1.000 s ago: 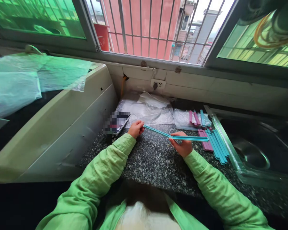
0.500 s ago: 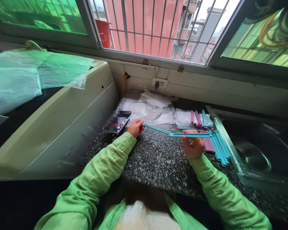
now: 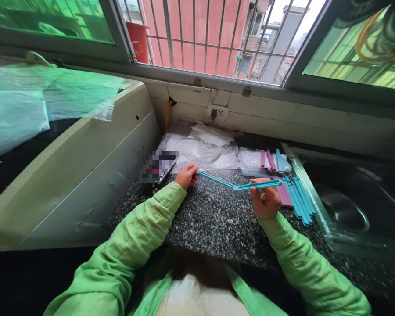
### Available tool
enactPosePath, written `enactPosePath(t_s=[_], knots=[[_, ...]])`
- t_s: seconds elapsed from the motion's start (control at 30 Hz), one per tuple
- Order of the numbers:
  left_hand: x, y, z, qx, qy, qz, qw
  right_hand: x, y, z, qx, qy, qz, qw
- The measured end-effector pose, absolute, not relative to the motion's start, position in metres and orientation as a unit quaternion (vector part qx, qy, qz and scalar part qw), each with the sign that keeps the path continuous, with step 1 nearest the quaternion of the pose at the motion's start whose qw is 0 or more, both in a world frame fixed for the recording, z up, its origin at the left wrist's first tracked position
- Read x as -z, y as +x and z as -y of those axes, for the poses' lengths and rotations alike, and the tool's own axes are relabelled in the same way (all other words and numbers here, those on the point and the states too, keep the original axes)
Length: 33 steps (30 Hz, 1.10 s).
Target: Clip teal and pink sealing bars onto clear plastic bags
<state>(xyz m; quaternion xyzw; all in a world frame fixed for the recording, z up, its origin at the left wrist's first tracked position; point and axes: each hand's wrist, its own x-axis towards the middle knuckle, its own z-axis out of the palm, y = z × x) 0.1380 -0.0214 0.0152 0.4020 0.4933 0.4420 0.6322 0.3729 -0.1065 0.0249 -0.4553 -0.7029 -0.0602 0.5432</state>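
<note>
- The left hand [image 3: 186, 175] pinches one end of a blue sealing clip [image 3: 238, 184]; the right hand [image 3: 266, 201] closes its grip on the other arm, so the clip hangs hinged open above the table [image 3: 213, 219].
- Spare clips [image 3: 294, 197] lie just right of the right hand, beside the sink [image 3: 342, 210] rim.
- Plastic bags [image 3: 200, 149] and a phone [image 3: 158, 166] sit behind; bare table lies toward the person.

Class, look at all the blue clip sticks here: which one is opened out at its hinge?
The blue clip stick held between the left hand and right hand; the blue ones in the pile lie closed.
</note>
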Motion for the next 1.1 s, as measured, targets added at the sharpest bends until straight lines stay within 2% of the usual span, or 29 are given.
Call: enactPosePath(t_s=[0.43, 1.1], knots=[[-0.014, 0.141, 0.027, -0.434, 0.435, -0.465, 0.637, -0.026, 0.369, 0.107, 0.098, -0.447, 0.724, 0.516], [-0.007, 0.146, 0.032, -0.399, 0.497, -0.399, 0.66, -0.024, 0.363, 0.105, 0.049, -0.375, 0.771, 0.512]])
